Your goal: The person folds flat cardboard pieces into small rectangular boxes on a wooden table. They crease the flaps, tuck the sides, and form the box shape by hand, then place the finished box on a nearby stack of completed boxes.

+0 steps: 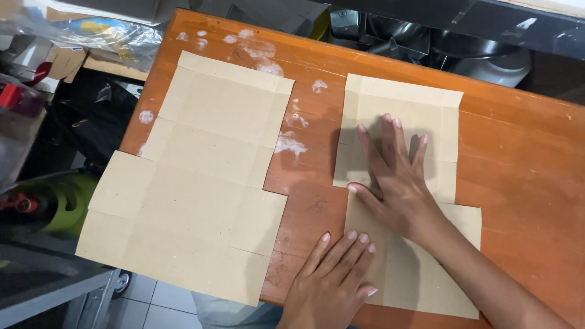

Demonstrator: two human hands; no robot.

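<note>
Two flat brown cardboard box blanks lie on an orange wooden table (518,152). The smaller blank (402,103) is on the right, and my right hand (393,176) presses flat on its middle with fingers spread. My left hand (335,274) lies palm down at the blank's lower left edge, partly on the table wood, fingers together. The larger blank (195,176) lies to the left, untouched, with its lower left part hanging past the table's edge. Neither hand grips anything.
White smears (262,52) mark the tabletop near its far edge. Clutter sits beyond the left side: plastic bags (103,33), a green object (67,204), a red item (15,97). Dark metal pots (487,58) are behind the table. Tiled floor (152,304) shows below.
</note>
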